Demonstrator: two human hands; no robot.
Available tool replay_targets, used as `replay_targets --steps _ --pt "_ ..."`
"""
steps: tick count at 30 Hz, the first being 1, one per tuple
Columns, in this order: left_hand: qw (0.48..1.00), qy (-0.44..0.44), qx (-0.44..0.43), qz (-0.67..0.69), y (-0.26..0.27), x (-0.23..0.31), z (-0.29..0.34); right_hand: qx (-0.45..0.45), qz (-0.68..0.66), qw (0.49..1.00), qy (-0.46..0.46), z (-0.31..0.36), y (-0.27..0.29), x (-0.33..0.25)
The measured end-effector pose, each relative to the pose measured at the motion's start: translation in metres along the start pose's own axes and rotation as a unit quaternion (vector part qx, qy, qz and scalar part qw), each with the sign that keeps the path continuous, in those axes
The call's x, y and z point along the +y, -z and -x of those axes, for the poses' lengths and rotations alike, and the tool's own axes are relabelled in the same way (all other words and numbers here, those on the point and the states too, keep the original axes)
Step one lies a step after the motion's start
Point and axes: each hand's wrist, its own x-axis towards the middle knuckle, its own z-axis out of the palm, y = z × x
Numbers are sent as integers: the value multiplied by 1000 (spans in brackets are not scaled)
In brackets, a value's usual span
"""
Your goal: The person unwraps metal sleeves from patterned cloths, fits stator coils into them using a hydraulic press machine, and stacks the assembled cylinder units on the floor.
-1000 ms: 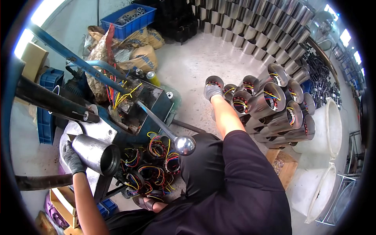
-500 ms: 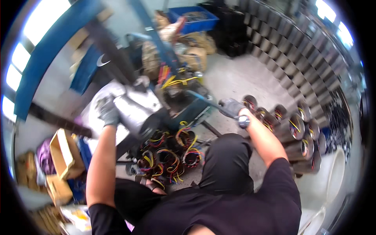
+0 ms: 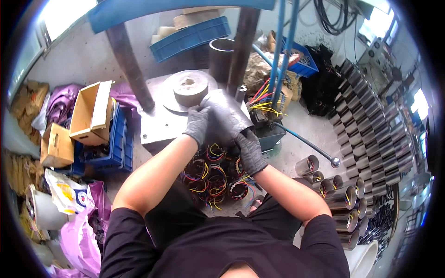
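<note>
The left hand [image 3: 197, 125], in a grey glove, has its fingers curled and pressed to the near side of a metal cylinder [image 3: 228, 116], towards its upper end; the right hand [image 3: 251, 154], gloved alike, clasps the lower rim, though whether any fingers reach inside cannot be told. The cylinder lies tilted between them, its upper end just beside a round metal block [image 3: 191, 90] ahead of the left hand, on a pale machine plate [image 3: 155, 124]. For a sound hold, I would share the weight between both palms, keep fingertips out of the gap between cylinder and block, and turn it slowly, since smooth metal may slip in gloves. Below the hands, between the forearms, stand wound cores [image 3: 217, 180] with coloured wires. No lettering can be made out on the cylinder; well left of the left hand, a white bag [image 3: 65, 192] bears yellow and red print and a round blue emblem.
</note>
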Motion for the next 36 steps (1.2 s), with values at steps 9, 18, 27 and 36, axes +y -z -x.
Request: replay_targets --steps 9,18,27,36 --pt "965 208 -109 114 -3 15 15 58 161 984 50 -41 -25 29" --pt "991 103 -40 81 -9 62 42 -55 214 968 116 -40 -54 -40" --pt "899 134 -161 384 -10 74 -8 -159 544 795 217 -127 -89 -98" --pt "922 93 -216 308 6 98 -13 -356 736 148 557 -241 -137 -143"
